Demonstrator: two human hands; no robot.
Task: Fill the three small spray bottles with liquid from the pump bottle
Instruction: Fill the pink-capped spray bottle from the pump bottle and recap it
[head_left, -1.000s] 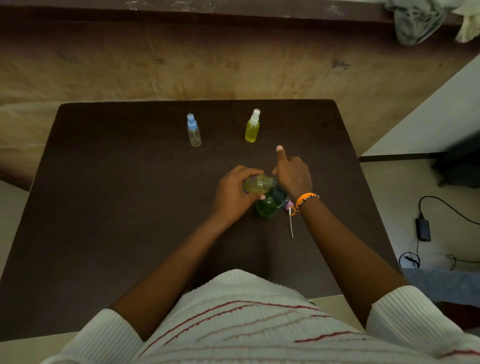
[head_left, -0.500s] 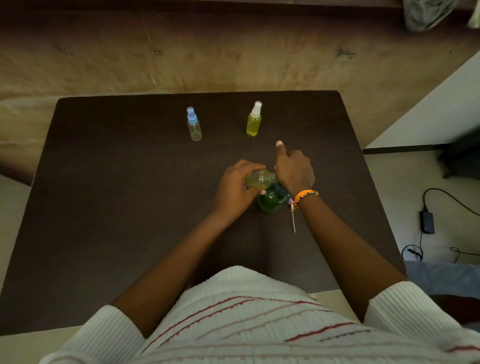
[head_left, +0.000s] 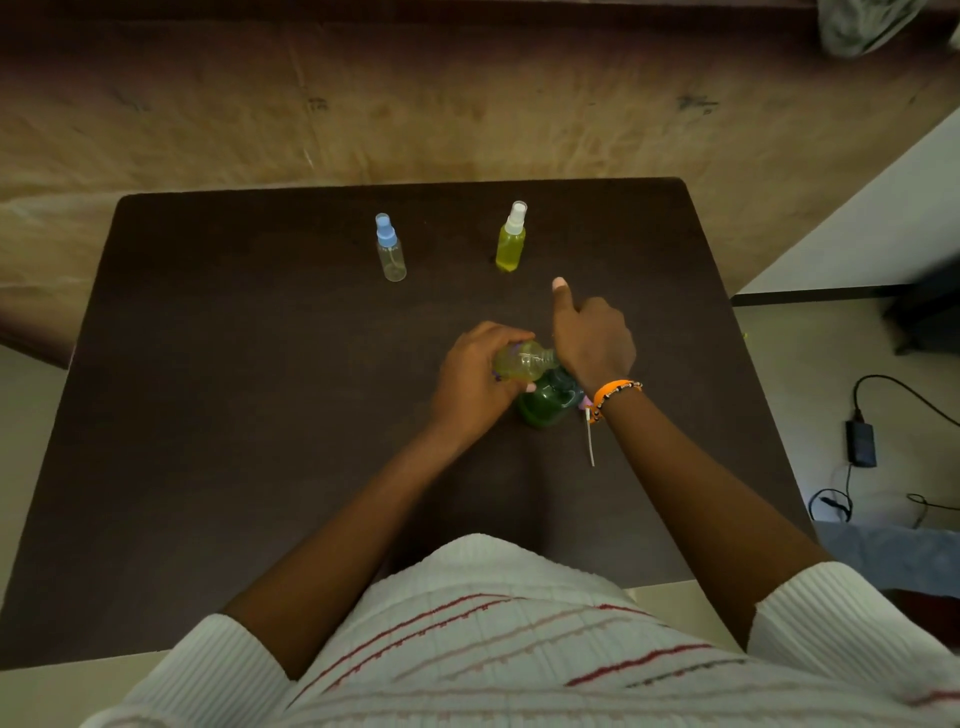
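Yellow-green liquid shows in the small uncapped spray bottle that the left hand grips round its body, fingers curled, tilted so its neck points right towards the pump head. The right hand sits on top of the green pump bottle, fingers folded over the pump and hiding it, with the thumb sticking up and away; whether it is pressing down at this instant I cannot tell. An orange beaded bracelet rings the right wrist. The pump bottle stands on the dark desk, roughly at its middle, directly under both hands. Just right of the pump bottle, on the desk, lies the pink spray cap with its thin white dip tube, presumably the top taken off the bottle in hand.

Further out, towards the far edge, two capped bottles stand upright and well apart: the white-capped spray bottle on the right looks full of yellow liquid, while the blue-capped spray bottle on the left looks clear and empty.

By my reading, one bottle is done, the second is partly filled and lacks its cap, and the blue-capped one is untouched.
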